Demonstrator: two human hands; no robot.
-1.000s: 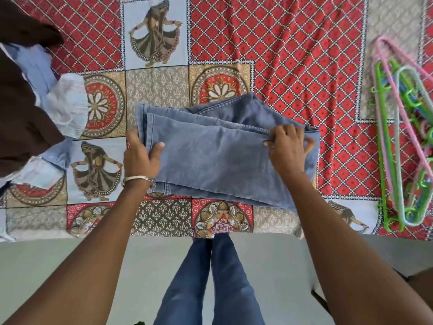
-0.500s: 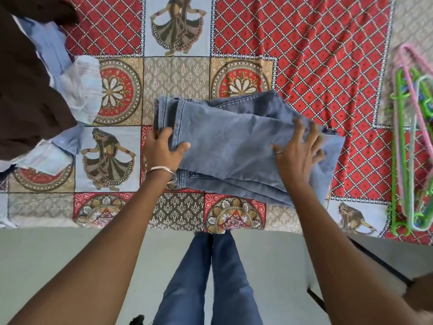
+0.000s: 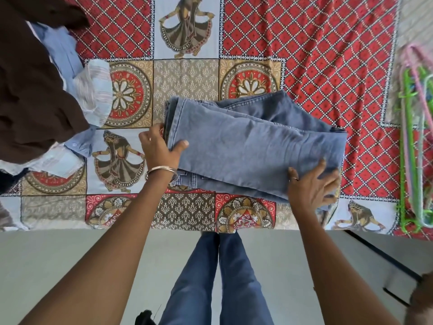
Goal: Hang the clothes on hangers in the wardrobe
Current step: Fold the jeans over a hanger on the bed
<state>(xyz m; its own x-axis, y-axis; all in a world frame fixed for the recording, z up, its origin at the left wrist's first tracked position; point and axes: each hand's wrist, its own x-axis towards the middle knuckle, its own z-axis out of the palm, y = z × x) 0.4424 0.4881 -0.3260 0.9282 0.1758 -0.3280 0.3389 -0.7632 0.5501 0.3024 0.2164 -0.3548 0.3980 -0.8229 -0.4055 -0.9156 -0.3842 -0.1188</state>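
A folded pair of light blue jeans [image 3: 253,146] lies on the patterned bedspread [image 3: 316,55] near the bed's front edge. My left hand [image 3: 159,148] grips the folded left end, thumb on top and fingers underneath. At the near right corner, my right hand [image 3: 311,184] rests on the jeans with fingers spread and curling over the edge. A bunch of plastic hangers [image 3: 414,141], green, pink and pale, lies at the far right of the bed.
A pile of clothes sits at the left of the bed: a dark brown garment [image 3: 30,90] over light blue and striped shirts [image 3: 93,90]. Grey floor [image 3: 46,266] and my own jeans-clad legs [image 3: 218,277] are below the bed edge.
My right hand slid from the top right of the jeans down to the near right corner. My left hand closed its grip on the left end. The view shifted left.
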